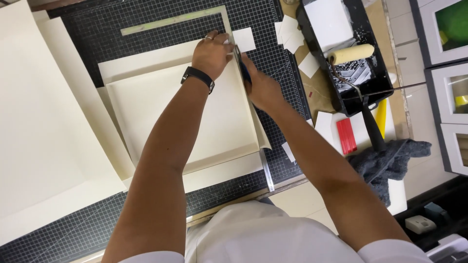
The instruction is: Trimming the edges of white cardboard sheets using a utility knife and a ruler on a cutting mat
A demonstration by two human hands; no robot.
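Observation:
A cream board tray (180, 109) with raised edges lies on cream paper on a black gridded cutting mat (146, 29). A metal ruler (265, 168) runs along the tray's right edge. My left hand (211, 52), with a ring and a black wristband, presses down on the ruler's far end at the tray's corner. My right hand (262, 86) grips a dark blue knife (243, 70) held against the ruler just below the left hand. The blade tip is hidden by my hands.
Large cream sheets (44, 122) lie at the left. A green ruler (170, 19) rests at the mat's far edge. Small white paper squares (287, 31), a black paint tray (351, 53) with a roller (352, 53), a red block (346, 135) and a grey cloth (390, 160) sit at the right.

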